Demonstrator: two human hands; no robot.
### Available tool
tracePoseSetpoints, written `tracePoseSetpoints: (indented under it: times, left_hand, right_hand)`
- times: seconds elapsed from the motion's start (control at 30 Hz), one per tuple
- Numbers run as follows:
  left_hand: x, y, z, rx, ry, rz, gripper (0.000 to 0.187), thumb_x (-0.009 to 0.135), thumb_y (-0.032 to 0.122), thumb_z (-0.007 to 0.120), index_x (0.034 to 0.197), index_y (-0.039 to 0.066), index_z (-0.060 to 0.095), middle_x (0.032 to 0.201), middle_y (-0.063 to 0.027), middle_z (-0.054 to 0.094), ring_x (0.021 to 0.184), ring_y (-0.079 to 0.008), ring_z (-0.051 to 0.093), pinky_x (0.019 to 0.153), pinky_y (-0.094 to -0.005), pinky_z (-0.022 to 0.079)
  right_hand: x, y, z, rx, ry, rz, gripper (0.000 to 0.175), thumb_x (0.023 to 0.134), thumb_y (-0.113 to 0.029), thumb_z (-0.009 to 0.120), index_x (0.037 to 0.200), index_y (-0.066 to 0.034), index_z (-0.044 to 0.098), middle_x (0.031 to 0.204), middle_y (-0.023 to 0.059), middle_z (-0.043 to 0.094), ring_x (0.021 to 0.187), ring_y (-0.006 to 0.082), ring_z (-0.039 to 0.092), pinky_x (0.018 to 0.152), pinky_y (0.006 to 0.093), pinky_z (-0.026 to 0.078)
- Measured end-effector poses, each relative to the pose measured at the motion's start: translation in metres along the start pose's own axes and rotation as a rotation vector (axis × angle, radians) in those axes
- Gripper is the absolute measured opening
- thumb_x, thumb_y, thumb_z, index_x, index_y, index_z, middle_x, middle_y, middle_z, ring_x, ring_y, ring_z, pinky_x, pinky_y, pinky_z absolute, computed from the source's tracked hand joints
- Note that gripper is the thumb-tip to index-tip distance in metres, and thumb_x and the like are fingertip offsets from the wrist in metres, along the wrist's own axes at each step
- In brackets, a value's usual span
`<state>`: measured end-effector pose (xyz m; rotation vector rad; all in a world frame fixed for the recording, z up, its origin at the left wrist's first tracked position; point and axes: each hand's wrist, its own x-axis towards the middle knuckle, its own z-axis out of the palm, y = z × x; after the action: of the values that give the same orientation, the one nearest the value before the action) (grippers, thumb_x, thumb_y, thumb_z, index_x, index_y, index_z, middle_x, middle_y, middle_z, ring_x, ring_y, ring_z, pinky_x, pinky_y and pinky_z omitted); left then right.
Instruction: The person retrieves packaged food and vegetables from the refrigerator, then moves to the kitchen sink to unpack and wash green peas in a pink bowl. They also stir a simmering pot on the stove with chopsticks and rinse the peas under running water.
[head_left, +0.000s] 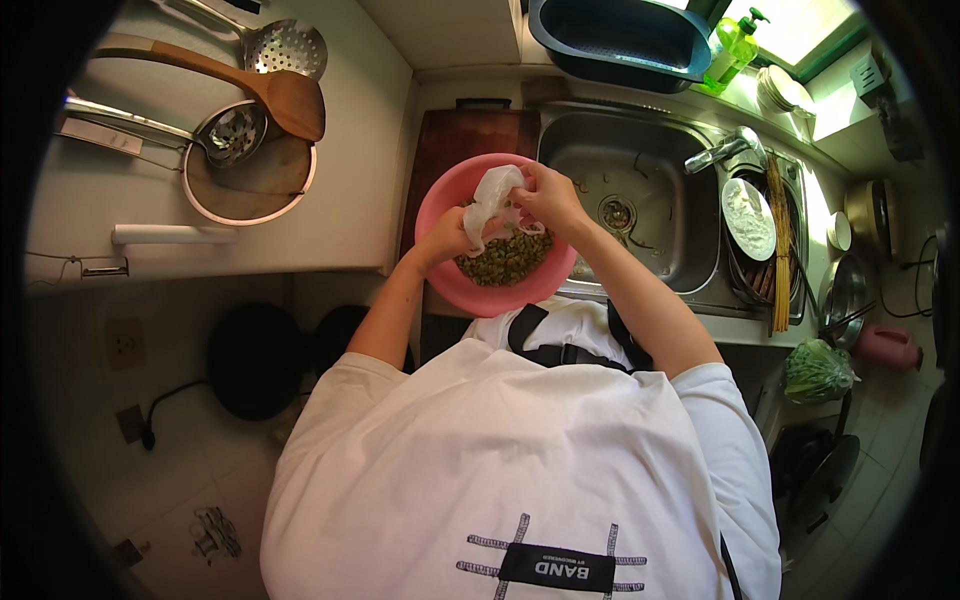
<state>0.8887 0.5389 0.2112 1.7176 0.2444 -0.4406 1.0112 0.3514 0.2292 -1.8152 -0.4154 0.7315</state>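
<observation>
A pink plastic basin stands on a reddish-brown board beside the sink, its near rim close to my body. Small chopped green pieces cover its bottom. Over them I hold a thin whitish plastic bag. My left hand is on the bag's left side, with its fingers partly hidden by the film. At the bag's upper right, my right hand pinches it with bent fingers. A few green bits show near the bag between my hands.
Right of the basin is a steel sink with scraps around its drain and a faucet. Beyond it, a white oval dish of white powder rests on a rack. A blue basin stands behind. A strainer and wooden spatula hang at left.
</observation>
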Motion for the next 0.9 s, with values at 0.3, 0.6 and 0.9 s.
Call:
tracePoseSetpoints:
  times: [0.3, 0.6, 0.9]
  left_hand:
    - [-0.001, -0.012, 0.006, -0.213, 0.220, 0.090, 0.035, 0.100, 0.029, 0.065, 0.126, 0.006, 0.065, 0.112, -0.0004, 0.066, 0.101, -0.0095, 0.060, 0.086, -0.0271, 0.049]
    - [-0.018, -0.006, -0.008, -0.352, 0.326, 0.104, 0.031, 0.096, 0.024, 0.067, 0.120, 0.006, 0.066, 0.107, -0.0005, 0.068, 0.097, -0.0111, 0.062, 0.082, -0.0278, 0.049]
    - [-0.016, -0.016, -0.008, -0.450, 0.334, 0.079, 0.032, 0.094, 0.021, 0.069, 0.121, 0.005, 0.065, 0.109, -0.0019, 0.068, 0.097, -0.0121, 0.062, 0.082, -0.0289, 0.050]
  right_hand:
    - [-0.015, 0.017, 0.013, 0.114, -0.084, -0.159, 0.032, 0.086, -0.021, 0.080, 0.105, -0.0015, 0.062, 0.079, 0.0060, 0.063, 0.071, 0.0121, 0.063, 0.060, 0.0283, 0.055]
    - [-0.018, 0.035, 0.001, 0.005, -0.006, -0.132, 0.023, 0.082, -0.005, 0.069, 0.104, -0.0072, 0.075, 0.095, 0.0115, 0.071, 0.087, 0.0219, 0.069, 0.082, 0.0317, 0.057]
    - [-0.031, 0.005, 0.019, -0.164, 0.135, -0.428, 0.023, 0.080, -0.007, 0.072, 0.103, -0.0033, 0.072, 0.100, 0.0191, 0.069, 0.092, 0.0352, 0.067, 0.081, 0.0421, 0.053]
